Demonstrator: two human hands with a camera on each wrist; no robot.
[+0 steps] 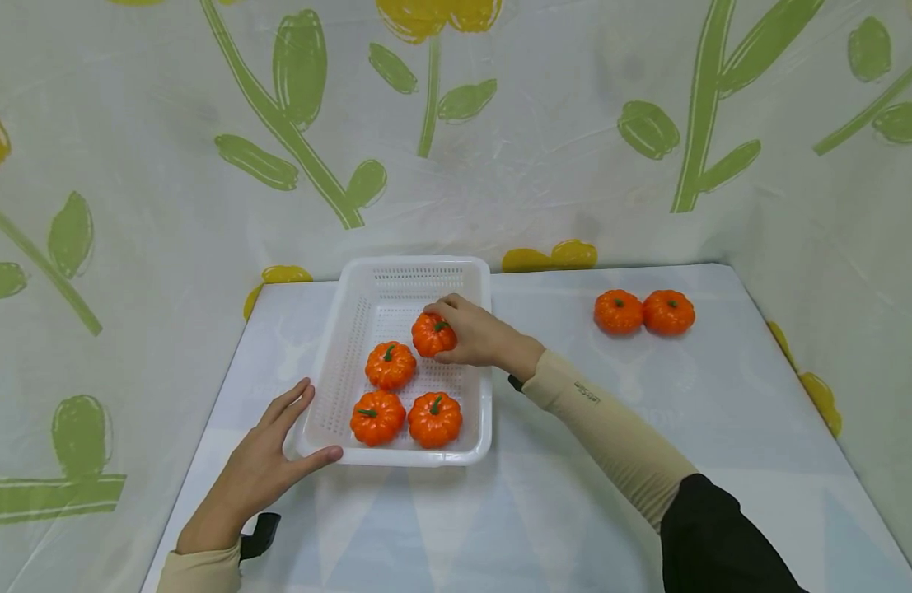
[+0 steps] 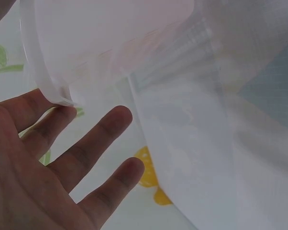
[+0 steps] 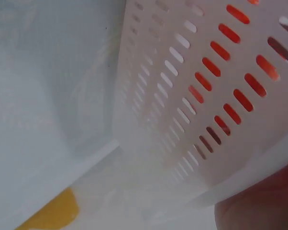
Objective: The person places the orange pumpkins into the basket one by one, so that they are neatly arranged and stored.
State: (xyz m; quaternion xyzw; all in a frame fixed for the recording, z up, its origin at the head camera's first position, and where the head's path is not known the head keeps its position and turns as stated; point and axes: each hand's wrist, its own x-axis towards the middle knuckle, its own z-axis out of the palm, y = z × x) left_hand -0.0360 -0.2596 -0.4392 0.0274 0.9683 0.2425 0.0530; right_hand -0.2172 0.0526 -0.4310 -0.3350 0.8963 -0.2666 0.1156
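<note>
A white plastic basket with slotted walls stands on the table. My right hand reaches over its right side and grips a small orange pumpkin with a green stem. Inside the basket sit three more pumpkins: one pumpkin near the middle, another pumpkin at front left and a third pumpkin at front right. My left hand is at the basket's front left corner, fingers spread and extended; in the left wrist view, fingertips meet the rim. Through the slotted wall, orange shows in the right wrist view.
Two more pumpkins lie side by side at the table's back right, a left one and a right one. A flower-printed cloth hangs behind the white table and along its sides.
</note>
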